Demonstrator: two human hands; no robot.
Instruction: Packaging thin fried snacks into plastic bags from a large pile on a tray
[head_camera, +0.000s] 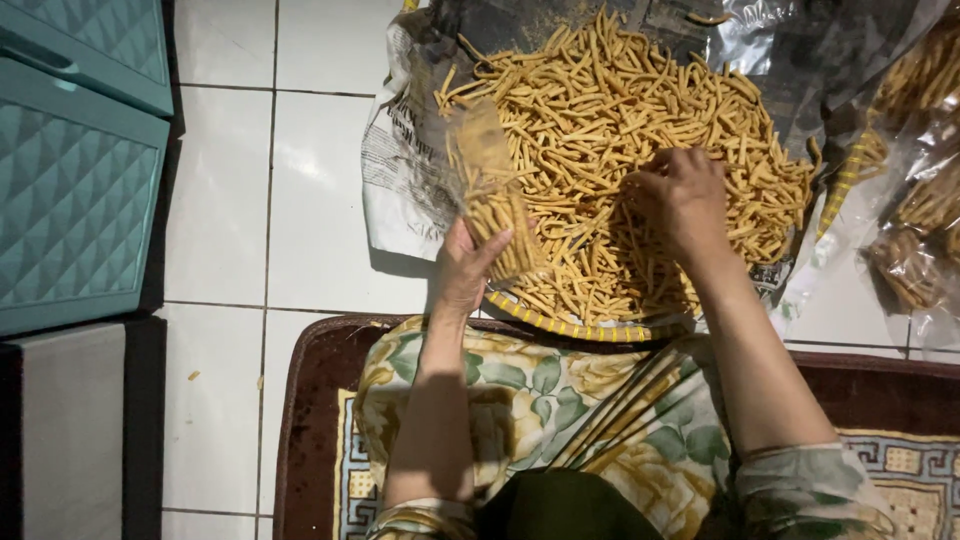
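Holding one clear bag (492, 195); left hand (463, 268), right hand (682, 200) in snack sticks (640, 110).

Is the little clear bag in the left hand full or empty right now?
Partly full: the clear bag in the left hand has sticks packed low, its top still see-through.

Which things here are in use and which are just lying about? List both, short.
In use: left hand holding a small clear bag; right hand in the fried snack sticks; round tray.

Lying about: teal drawers; filled bags; rug.
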